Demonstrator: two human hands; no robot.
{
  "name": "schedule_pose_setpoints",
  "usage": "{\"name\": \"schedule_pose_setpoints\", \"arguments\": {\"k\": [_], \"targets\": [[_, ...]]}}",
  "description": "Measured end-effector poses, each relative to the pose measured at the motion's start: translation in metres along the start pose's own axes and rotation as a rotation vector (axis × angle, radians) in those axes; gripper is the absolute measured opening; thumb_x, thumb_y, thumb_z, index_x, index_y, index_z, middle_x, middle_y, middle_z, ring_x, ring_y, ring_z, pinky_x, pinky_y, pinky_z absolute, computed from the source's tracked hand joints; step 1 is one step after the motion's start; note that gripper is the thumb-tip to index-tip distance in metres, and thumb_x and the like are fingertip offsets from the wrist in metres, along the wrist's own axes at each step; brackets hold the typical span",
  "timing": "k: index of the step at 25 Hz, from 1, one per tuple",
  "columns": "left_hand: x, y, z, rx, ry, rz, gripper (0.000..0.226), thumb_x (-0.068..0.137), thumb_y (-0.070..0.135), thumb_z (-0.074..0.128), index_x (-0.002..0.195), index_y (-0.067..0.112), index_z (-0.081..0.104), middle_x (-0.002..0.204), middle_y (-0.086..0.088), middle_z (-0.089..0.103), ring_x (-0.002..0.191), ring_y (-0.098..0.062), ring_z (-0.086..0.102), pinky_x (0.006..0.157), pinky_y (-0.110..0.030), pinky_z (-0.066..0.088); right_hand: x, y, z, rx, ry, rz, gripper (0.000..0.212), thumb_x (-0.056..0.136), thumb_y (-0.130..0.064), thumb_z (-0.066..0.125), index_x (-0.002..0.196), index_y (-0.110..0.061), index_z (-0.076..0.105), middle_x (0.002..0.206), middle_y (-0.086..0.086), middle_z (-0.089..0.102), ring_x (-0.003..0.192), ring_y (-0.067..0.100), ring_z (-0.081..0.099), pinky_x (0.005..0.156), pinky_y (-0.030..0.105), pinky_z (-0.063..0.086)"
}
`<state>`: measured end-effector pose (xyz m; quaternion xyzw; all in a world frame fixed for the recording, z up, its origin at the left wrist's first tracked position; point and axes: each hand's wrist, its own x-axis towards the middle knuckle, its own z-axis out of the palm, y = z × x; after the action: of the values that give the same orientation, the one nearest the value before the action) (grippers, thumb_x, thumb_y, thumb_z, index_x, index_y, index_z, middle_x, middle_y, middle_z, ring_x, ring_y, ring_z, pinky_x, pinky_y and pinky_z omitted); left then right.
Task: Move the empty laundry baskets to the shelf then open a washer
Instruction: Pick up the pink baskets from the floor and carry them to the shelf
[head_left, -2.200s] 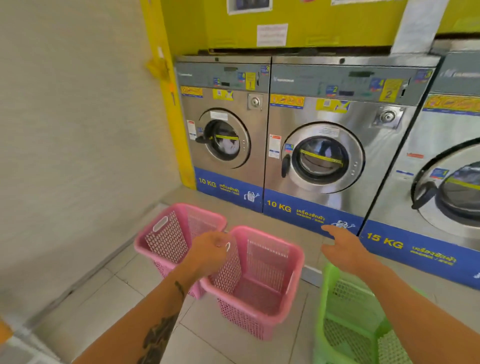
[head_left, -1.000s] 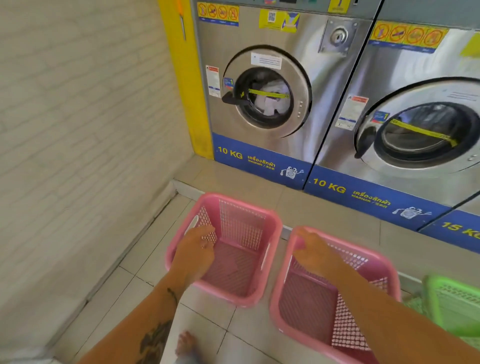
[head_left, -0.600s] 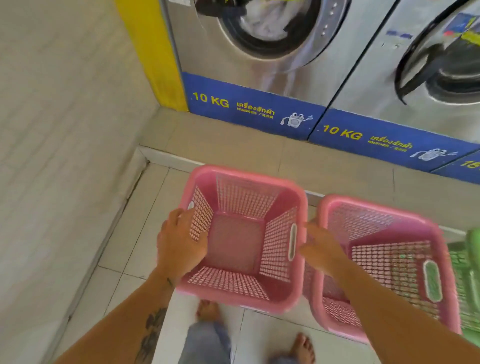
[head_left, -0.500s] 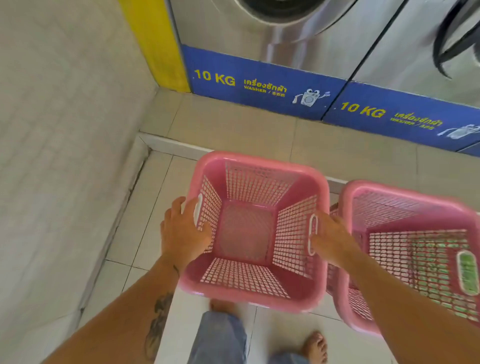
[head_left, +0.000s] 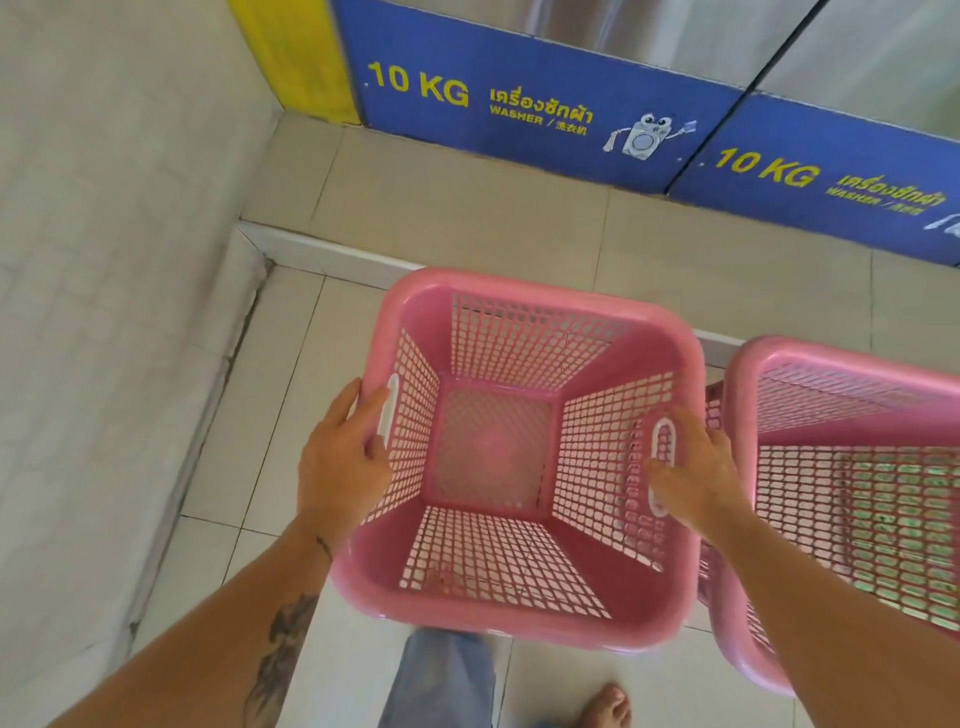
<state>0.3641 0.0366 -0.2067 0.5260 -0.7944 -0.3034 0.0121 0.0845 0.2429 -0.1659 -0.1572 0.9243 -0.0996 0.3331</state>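
Note:
An empty pink laundry basket (head_left: 524, 291) sits in front of me, seen from above. My left hand (head_left: 340, 462) grips its left rim at the handle slot, thumb over the edge. My right hand (head_left: 693, 470) grips the right rim at the other handle slot, fingers curled inside. A second pink basket (head_left: 852, 384) stands close on the right, partly cut off by the frame, with green showing through its mesh. Only the blue lower panels of the washers (head_left: 519, 109) appear at the top.
A pale wall (head_left: 104, 260) runs along the left, with a yellow post (head_left: 296, 52) in the corner. A raised tiled step (head_left: 467, 218) lies before the washers. My trouser leg (head_left: 441, 675) and bare foot (head_left: 605, 704) are below the basket.
My left hand left the second basket for the left one, and my right hand crossed over too; both took its rim handles. The view tipped down, losing the washer doors and green basket.

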Motion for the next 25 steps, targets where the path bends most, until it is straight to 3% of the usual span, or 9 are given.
{"name": "schedule_pose_setpoints", "arguments": {"k": [4,9,11,13,16,20,22,25], "targets": [[-0.004,0.003,-0.018,-0.064,0.049,-0.044,0.056,0.09,0.015,0.06,0.139,0.037,0.045,0.144,0.011,0.047,0.093,-0.006,0.06,0.062,-0.007,0.048,-0.004,-0.005,-0.009,-0.027,0.037,-0.082,0.075,0.075,-0.01,0.057,0.141,-0.038,0.033,0.134,0.013,0.046,0.124,0.033,0.044,0.1,0.049,0.042],[-0.038,0.019,-0.072,-0.111,0.22,-0.104,0.047,0.086,0.012,0.062,0.13,0.026,0.056,0.13,0.008,0.058,0.086,0.0,0.055,0.057,0.0,0.033,-0.035,-0.035,-0.049,-0.069,0.087,-0.292,0.078,0.074,-0.001,0.054,0.143,-0.034,0.036,0.132,0.012,0.048,0.119,0.035,0.051,0.092,0.049,0.048],[-0.066,0.031,-0.1,-0.157,0.315,-0.204,0.048,0.085,0.011,0.063,0.132,0.022,0.056,0.132,0.008,0.056,0.094,0.001,0.049,0.06,-0.002,0.03,-0.058,-0.051,-0.072,-0.087,0.1,-0.367,0.079,0.075,0.002,0.054,0.144,-0.032,0.038,0.128,0.01,0.052,0.11,0.034,0.056,0.081,0.039,0.051],[-0.096,0.039,-0.125,-0.202,0.377,-0.246,0.05,0.084,0.009,0.063,0.132,0.02,0.056,0.133,0.006,0.055,0.099,-0.001,0.047,0.072,-0.003,0.031,-0.08,-0.062,-0.093,-0.1,0.113,-0.458,0.079,0.073,0.005,0.052,0.143,-0.029,0.044,0.12,0.007,0.056,0.103,0.031,0.058,0.078,0.029,0.041],[-0.154,0.048,-0.155,-0.256,0.48,-0.311,0.051,0.082,0.005,0.061,0.13,0.022,0.058,0.134,0.004,0.056,0.11,-0.012,0.055,0.091,-0.019,0.039,-0.112,-0.066,-0.117,-0.065,0.096,-0.606,0.071,0.071,0.008,0.047,0.135,-0.022,0.052,0.104,0.004,0.057,0.094,0.029,0.058,0.076,0.029,0.041],[-0.254,0.069,-0.17,-0.348,0.668,-0.383,0.047,0.084,0.004,0.06,0.126,0.024,0.062,0.127,0.002,0.061,0.108,-0.021,0.06,0.093,-0.031,0.047,-0.151,-0.058,-0.14,-0.037,0.092,-0.855,0.049,0.074,0.008,0.048,0.116,-0.015,0.059,0.093,0.004,0.057,0.085,0.027,0.057,0.066,0.031,0.039],[-0.312,0.081,-0.165,-0.379,0.78,-0.438,0.047,0.084,0.003,0.061,0.126,0.023,0.062,0.127,0.0,0.062,0.109,-0.024,0.061,0.098,-0.04,0.049,-0.171,-0.049,-0.15,-0.069,0.108,-1.059,0.055,0.075,0.005,0.049,0.125,-0.016,0.055,0.096,0.001,0.053,0.086,0.024,0.055,0.073,0.033,0.042],[-0.407,0.104,-0.146,-0.415,0.937,-0.557,0.047,0.084,0.004,0.062,0.127,0.024,0.062,0.128,0.003,0.062,0.11,-0.022,0.061,0.1,-0.038,0.047,-0.211,-0.03,-0.168,-0.14,0.129,-1.315,0.056,0.081,-0.003,0.048,0.135,-0.018,0.047,0.099,-0.001,0.049,0.086,0.021,0.052,0.075,0.032,0.043]]}}
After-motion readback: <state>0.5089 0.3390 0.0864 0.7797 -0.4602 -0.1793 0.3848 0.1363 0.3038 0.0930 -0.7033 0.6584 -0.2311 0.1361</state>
